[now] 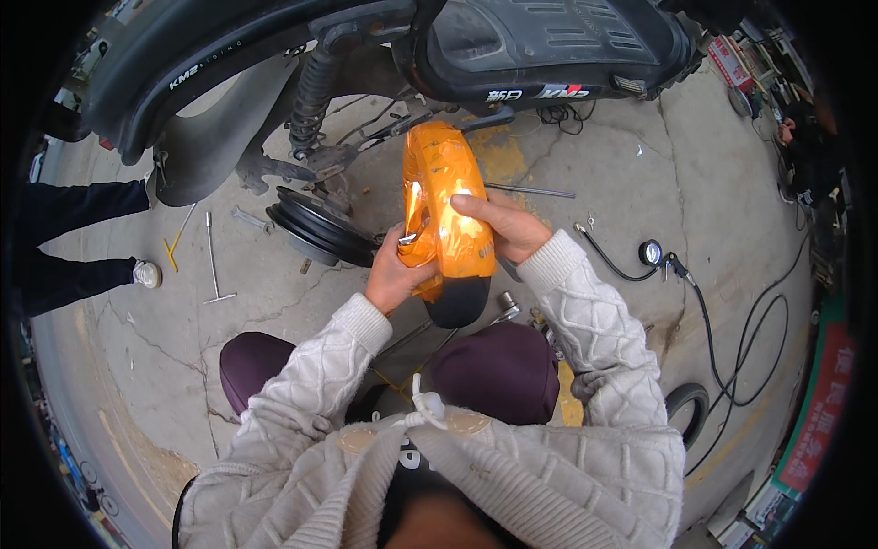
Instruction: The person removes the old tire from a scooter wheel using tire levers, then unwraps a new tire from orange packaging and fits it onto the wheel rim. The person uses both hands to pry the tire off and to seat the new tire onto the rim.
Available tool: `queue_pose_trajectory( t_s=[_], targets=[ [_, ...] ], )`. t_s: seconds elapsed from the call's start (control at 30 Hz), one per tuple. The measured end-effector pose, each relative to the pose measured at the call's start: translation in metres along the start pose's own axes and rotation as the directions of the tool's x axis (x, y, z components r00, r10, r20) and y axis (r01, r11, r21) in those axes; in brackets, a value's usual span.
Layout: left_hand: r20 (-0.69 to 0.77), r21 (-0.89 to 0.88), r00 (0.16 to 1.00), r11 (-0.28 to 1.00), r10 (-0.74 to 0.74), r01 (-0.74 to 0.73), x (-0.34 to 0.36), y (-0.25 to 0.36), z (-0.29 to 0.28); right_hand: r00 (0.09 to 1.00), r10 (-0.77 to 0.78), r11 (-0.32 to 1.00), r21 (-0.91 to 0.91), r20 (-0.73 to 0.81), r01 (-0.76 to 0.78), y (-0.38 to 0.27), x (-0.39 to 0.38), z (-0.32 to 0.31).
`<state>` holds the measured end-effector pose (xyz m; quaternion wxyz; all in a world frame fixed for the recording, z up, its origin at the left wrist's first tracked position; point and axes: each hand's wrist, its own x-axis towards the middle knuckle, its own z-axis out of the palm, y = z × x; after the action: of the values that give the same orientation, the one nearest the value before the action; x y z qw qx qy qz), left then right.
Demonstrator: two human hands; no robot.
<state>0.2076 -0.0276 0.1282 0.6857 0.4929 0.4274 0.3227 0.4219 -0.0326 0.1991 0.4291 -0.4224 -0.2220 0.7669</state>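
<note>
Your fingers (474,208) have the tyre (457,236) between them, the scooter (549,41) beyond, a wheel (315,226) left, a pressure gauge (650,252) right.

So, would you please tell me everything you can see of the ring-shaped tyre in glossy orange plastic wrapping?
The ring-shaped tyre appears held up on edge, long side pointing away from the person. Shiny, wrinkled orange film with small dark markings covers most of it; a smooth black rubber-looking section is bare at the near end. The left hand grips its left side, where the film is crumpled; the right hand holds its right side, thumb on top. Whether it touches anything underneath is hidden.
</note>
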Motion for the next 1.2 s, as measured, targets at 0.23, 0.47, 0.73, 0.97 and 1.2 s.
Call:
queue_pose_trajectory(
  t_s=[0.23, 0.47, 0.73, 0.97, 1.2],
  targets=[
    [0.007, -0.323, 0.996, 0.943, -0.084, 0.082, 0.007, 0.010, -0.022, 0.988, -0.149, 0.987, 0.057, -0.028, 0.151, 0.025, -0.007, -0.003],
    [0.026, -0.392, 0.983, 0.902, -0.184, 0.179, 0.027, -0.012, -0.039, 0.972, -0.235, 0.957, 0.169, -0.027, 0.237, 0.045, 0.007, -0.005],
    [0.190, -0.419, 0.952, 0.857, -0.240, 0.300, 0.059, -0.049, -0.001, 0.945, -0.215, 0.972, 0.046, -0.247, 0.233, 0.091, 0.030, -0.074],
    [0.214, -0.310, 0.954, 0.911, -0.211, 0.272, 0.073, -0.043, 0.024, 0.912, -0.236, 0.942, 0.152, -0.334, 0.299, 0.084, 0.005, -0.100],
    [0.022, -0.332, 0.975, 0.922, 0.220, -0.200, -0.019, 0.091, 0.017, 0.648, -0.634, 0.773, -0.311, -0.422, 0.553, -0.042, -0.043, 0.045]
  ],
)
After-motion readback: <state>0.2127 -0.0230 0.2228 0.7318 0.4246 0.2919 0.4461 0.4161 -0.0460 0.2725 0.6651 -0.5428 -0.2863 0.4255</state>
